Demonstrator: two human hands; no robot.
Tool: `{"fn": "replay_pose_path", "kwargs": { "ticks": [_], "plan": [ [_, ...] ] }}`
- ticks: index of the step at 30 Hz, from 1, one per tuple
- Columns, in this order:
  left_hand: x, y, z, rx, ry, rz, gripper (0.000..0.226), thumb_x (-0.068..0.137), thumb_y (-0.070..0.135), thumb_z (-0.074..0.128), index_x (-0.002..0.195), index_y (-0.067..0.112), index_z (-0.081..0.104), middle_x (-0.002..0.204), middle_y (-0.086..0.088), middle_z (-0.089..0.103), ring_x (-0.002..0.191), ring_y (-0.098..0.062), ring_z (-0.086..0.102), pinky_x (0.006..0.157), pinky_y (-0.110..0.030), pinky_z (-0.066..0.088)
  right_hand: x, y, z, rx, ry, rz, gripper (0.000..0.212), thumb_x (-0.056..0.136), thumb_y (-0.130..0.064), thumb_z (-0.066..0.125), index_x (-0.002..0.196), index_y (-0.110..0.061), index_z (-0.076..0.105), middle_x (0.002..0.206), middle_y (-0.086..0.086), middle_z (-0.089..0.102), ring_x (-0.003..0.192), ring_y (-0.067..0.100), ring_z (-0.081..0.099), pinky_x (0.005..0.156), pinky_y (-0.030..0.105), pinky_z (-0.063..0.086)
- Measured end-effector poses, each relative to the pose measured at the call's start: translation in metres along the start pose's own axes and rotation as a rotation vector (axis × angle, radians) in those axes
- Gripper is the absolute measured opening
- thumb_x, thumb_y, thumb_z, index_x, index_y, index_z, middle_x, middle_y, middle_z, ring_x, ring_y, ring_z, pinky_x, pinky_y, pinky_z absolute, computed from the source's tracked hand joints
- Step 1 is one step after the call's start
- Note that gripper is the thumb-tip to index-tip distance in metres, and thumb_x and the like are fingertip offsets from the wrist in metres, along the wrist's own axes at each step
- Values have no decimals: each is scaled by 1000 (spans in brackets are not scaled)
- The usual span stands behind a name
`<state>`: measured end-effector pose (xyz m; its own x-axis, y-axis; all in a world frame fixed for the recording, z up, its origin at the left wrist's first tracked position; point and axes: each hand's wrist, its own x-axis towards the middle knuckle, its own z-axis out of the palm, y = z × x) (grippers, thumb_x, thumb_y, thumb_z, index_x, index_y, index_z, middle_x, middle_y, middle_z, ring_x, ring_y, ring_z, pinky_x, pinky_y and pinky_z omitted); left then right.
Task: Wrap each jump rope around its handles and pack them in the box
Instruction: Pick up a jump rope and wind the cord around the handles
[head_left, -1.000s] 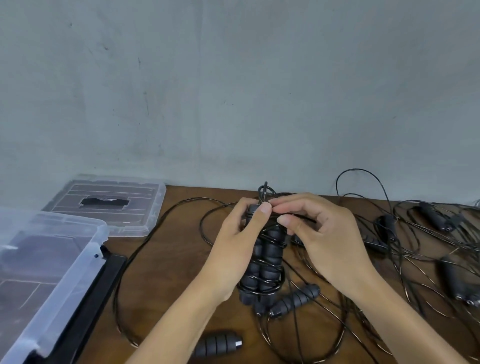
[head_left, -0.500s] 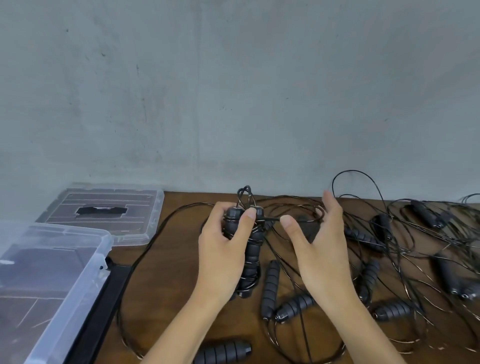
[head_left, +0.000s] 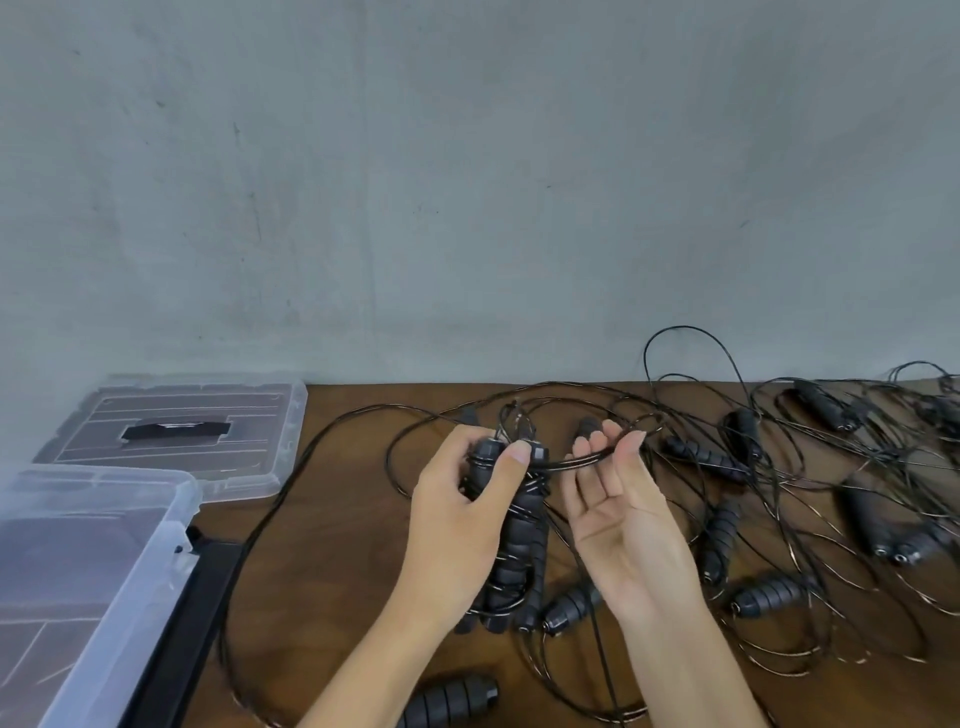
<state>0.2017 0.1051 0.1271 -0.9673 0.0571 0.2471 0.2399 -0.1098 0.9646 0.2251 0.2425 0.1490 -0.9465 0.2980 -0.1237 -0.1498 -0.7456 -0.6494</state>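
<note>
My left hand (head_left: 457, 525) grips a pair of black ribbed jump-rope handles (head_left: 519, 525), held upright side by side above the table, with thin black cord wound round them in several turns. My thumb presses on the top end. From there the cord (head_left: 576, 460) runs right and lies across the raised fingers of my right hand (head_left: 618, 514), which is turned palm up with its fingers nearly straight. The clear plastic box (head_left: 171, 525) stands at the lower left with nothing visible inside.
The box's clear lid (head_left: 208, 431) lies flat at the back left. A tangle of black ropes (head_left: 831, 467) and several loose handles covers the right of the brown table. More handles lie below my hands (head_left: 452, 699) and beside the bundle (head_left: 571, 605).
My right hand let go of the bundle's top, swung right and turned palm up under the cord. The left hand kept hold of the handles and shifted slightly left.
</note>
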Motion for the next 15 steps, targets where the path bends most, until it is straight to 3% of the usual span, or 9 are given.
{"fn": "replay_pose_path", "kwargs": {
  "ticks": [4, 6, 11, 15],
  "plan": [
    [-3, 4, 3, 82, -40, 9, 7, 98, 29, 70, 105, 26, 69, 97, 14, 72, 91, -2, 68, 77, -13, 51, 3, -3, 0, 8, 74, -2, 27, 84, -32, 66, 102, -13, 68, 87, -1, 70, 80, 10, 72, 81, 26, 62],
    [-4, 4, 4, 74, -28, -5, 6, 98, 27, 71, 104, 28, 69, 97, 17, 72, 89, 2, 67, 75, -10, 49, 5, 0, -1, -10, 92, -4, 28, 82, -34, 67, 103, -14, 68, 87, -2, 70, 78, 9, 71, 78, 24, 61],
    [-6, 1, 5, 23, -24, -60, 7, 98, 29, 71, 105, 31, 69, 93, 7, 75, 85, -15, 72, 77, -41, 61, 5, 5, 6, 11, 133, 11, 34, 80, -41, 68, 105, -19, 68, 84, -9, 70, 72, 4, 68, 65, 18, 59],
    [-9, 1, 5, 5, -8, -75, 7, 98, 29, 71, 105, 30, 69, 93, 6, 75, 84, -16, 72, 76, -45, 62, 4, 6, 7, 17, 156, 5, 37, 80, -40, 69, 109, -18, 69, 80, -8, 70, 68, 4, 67, 65, 19, 58]
  ]
}}
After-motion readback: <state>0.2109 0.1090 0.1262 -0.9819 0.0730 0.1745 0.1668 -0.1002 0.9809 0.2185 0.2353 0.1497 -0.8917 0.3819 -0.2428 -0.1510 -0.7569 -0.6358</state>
